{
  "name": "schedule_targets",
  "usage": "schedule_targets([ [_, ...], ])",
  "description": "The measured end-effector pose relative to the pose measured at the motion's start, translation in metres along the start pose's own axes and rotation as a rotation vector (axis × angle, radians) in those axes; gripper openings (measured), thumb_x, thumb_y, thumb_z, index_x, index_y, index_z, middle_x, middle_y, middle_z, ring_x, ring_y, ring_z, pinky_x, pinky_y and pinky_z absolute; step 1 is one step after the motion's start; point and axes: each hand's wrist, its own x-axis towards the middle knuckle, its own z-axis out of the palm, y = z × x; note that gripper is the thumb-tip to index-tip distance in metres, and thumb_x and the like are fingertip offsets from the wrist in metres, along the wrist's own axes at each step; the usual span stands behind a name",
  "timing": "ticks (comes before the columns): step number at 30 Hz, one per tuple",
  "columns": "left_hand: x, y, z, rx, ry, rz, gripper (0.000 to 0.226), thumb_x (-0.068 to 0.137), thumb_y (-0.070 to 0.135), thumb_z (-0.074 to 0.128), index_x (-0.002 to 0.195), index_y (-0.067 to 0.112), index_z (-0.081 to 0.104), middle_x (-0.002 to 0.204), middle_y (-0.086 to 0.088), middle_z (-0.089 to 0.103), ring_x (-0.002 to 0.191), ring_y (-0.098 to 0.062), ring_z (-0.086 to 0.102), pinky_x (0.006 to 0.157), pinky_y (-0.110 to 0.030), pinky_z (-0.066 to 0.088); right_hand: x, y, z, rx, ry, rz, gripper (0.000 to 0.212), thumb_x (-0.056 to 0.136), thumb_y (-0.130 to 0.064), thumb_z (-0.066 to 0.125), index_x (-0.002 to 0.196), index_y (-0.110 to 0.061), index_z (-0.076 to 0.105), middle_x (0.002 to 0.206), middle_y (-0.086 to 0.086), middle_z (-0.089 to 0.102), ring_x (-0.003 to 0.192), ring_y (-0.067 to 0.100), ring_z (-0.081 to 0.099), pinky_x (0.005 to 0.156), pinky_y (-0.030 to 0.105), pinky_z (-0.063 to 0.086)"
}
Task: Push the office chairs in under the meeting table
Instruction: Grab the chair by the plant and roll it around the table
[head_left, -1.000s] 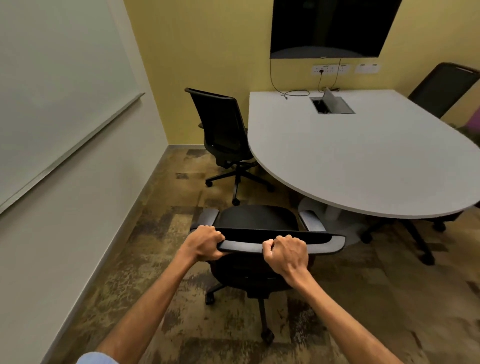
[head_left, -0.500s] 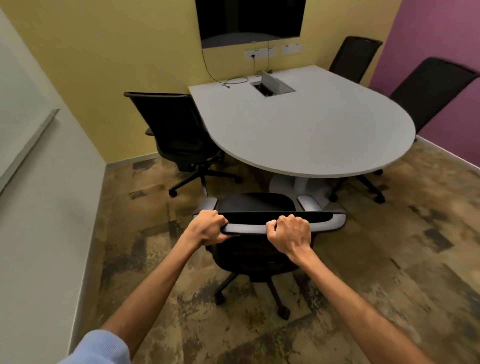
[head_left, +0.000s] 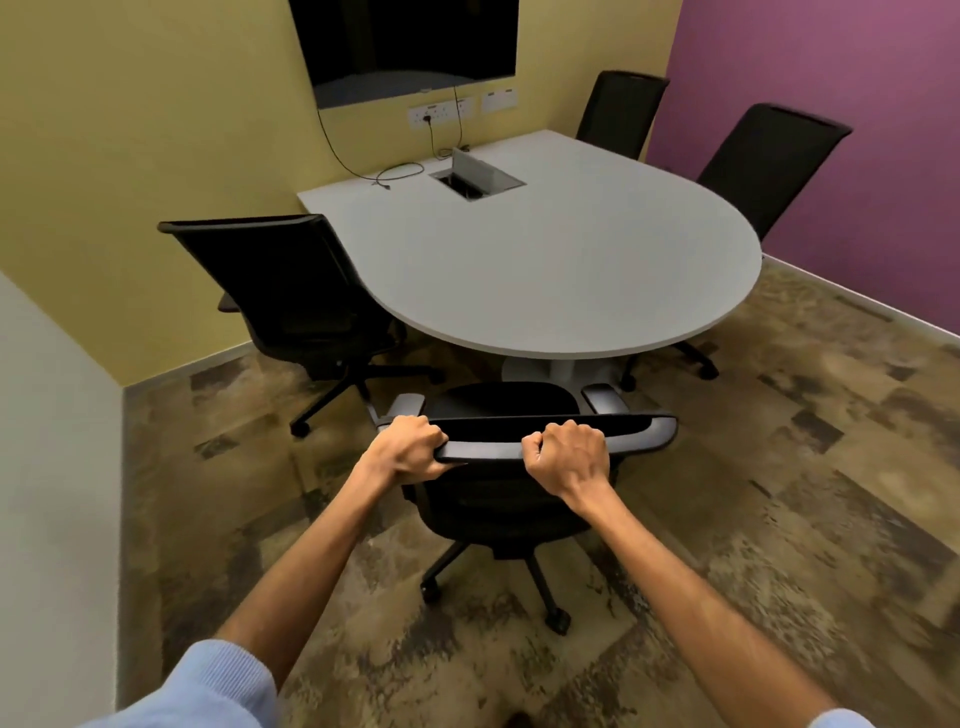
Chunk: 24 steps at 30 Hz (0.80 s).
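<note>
You grip the black office chair (head_left: 498, 499) by its smooth top rail, left hand (head_left: 410, 449) and right hand (head_left: 569, 457) both closed around it. Its padded seat faces the rounded end of the matte grey desk (head_left: 545, 260), on mottled brown carpet (head_left: 753, 519).

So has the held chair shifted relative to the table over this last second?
Yes. The held chair, gripped by the left hand and right hand, has swung rightward along the table, from its left flank to facing the rounded end.
</note>
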Motion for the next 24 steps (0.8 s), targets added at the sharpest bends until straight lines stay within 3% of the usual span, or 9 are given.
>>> schedule_targets([
  [5,0.032,-0.062,-0.002,0.010,-0.041,0.080,0.031,0.081,0.033,0.060,0.067,0.006,0.064,0.067,-0.015,0.068,0.066,-0.037,0.064,0.059,-0.033,0.038,0.037,-0.034,0.021,0.012,0.014,0.089,0.048,0.083,-0.033,0.041,0.038,-0.017,0.040,0.036,-0.003,0.034,0.032,0.016,0.039,0.038,0.022,0.028],
  [9,0.063,-0.108,-0.002,0.021,-0.020,0.137,0.045,0.070,0.044,0.038,0.064,0.006,0.063,0.064,-0.016,0.067,0.063,-0.038,0.064,0.057,-0.035,0.043,0.071,-0.056,0.033,-0.001,0.025,0.144,0.050,0.083,-0.031,0.043,0.036,-0.019,0.032,0.034,-0.007,0.025,0.030,0.010,0.027,0.038,0.020,0.014],
  [14,0.106,-0.145,-0.003,0.076,-0.036,0.200,0.030,0.079,0.035,0.059,0.069,0.007,0.063,0.071,-0.016,0.069,0.070,-0.039,0.065,0.060,-0.037,0.043,0.115,-0.061,0.047,-0.022,-0.007,0.205,0.048,0.081,-0.028,0.044,0.036,-0.018,0.030,0.034,-0.005,0.027,0.029,0.013,0.028,0.039,0.019,0.015],
  [18,0.142,-0.171,-0.005,0.081,-0.037,0.203,0.032,0.083,0.040,0.056,0.077,0.010,0.064,0.080,-0.013,0.070,0.079,-0.034,0.065,0.065,-0.035,0.040,0.153,-0.063,0.056,-0.054,-0.025,0.256,0.049,0.082,-0.028,0.042,0.036,-0.017,0.033,0.033,-0.003,0.032,0.029,0.014,0.034,0.038,0.018,0.019],
  [24,0.163,-0.217,0.003,0.067,-0.034,0.235,0.035,0.086,0.045,0.054,0.080,0.012,0.063,0.082,-0.012,0.071,0.081,-0.034,0.065,0.072,-0.039,0.046,0.188,-0.082,0.074,-0.095,0.028,0.262,0.050,0.083,-0.028,0.041,0.035,-0.017,0.032,0.032,-0.006,0.028,0.027,0.012,0.031,0.039,0.016,0.013],
])
